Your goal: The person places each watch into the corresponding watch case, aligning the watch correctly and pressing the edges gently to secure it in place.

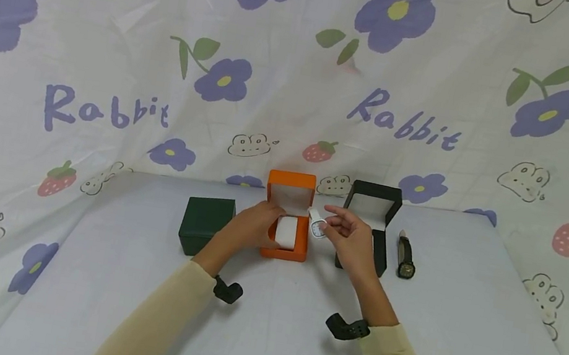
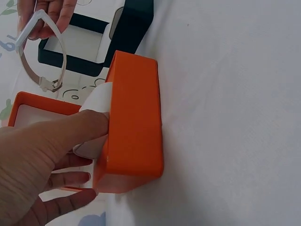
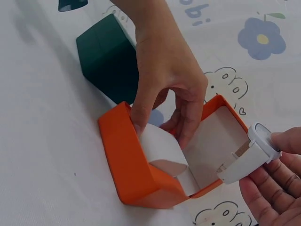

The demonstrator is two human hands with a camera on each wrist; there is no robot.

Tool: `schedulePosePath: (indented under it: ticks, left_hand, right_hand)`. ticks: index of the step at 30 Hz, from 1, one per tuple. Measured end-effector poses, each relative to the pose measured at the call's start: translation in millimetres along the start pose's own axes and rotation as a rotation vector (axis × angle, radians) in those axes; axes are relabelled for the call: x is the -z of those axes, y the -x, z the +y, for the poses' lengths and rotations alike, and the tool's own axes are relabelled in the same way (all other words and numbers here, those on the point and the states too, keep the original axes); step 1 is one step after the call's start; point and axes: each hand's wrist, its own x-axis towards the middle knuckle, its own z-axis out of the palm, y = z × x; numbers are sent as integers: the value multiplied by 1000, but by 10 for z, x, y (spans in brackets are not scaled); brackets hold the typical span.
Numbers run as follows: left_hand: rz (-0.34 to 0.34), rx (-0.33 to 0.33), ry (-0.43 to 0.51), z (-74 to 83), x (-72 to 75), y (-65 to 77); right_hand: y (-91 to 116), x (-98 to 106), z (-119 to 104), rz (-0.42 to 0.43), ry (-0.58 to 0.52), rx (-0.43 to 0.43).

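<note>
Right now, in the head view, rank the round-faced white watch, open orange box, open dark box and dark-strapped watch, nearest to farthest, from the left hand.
From the left hand:
1. Open orange box: touched by the hand.
2. White watch: just right of it, in the right hand.
3. Open dark box: farther right, partly hidden by that hand.
4. Dark-strapped watch: farthest right.

Purple inscriptions on patterned backdrop: "Rabbit", behind and left of orange box; second "Rabbit", behind and right of it.
</note>
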Motion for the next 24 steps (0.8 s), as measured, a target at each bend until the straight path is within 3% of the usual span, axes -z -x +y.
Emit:
schedulePosePath:
  ticks: [9, 14, 18, 24]
  left_hand:
    - [85, -49, 104, -53, -56, 87]
    - [135, -90, 91, -67, -106, 153]
    - [188, -154, 84, -51, -110, 187]
    - [224, -228, 169, -31, -92, 229]
  right_hand:
    - [23, -12, -19, 6, -33, 15]
    - [29, -17, -23, 0, -23, -12]
    - [23, -20, -10, 2, -21, -21]
    - [28, -12, 4, 7, -70, 3]
